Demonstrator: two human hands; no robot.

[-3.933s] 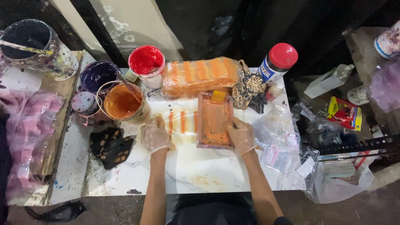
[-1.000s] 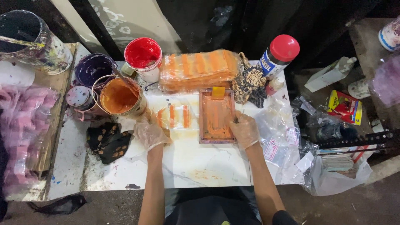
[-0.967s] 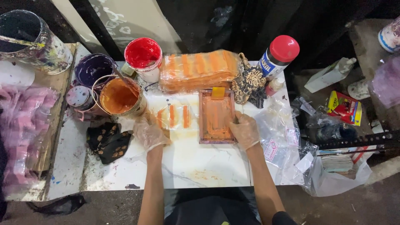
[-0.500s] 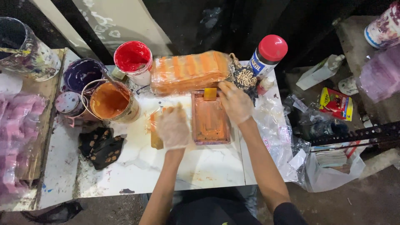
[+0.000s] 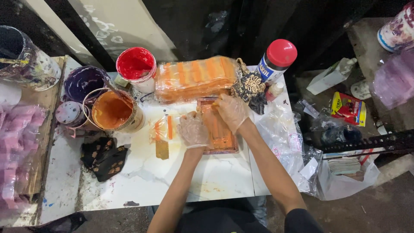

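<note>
On orange tray [image 5: 222,138]: both gloved hands.

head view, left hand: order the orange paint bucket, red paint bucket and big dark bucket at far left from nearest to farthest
From the left hand, resting at the left edge of the orange tray:
1. Orange paint bucket, just to its left on the table.
2. Red paint bucket, further back and to the left.
3. Big dark bucket, at the far left edge, well beyond the others.

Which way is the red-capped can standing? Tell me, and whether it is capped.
Upright and capped. The red-capped can stands on the white table at its back right corner, its round red cap facing up and in place.
</note>
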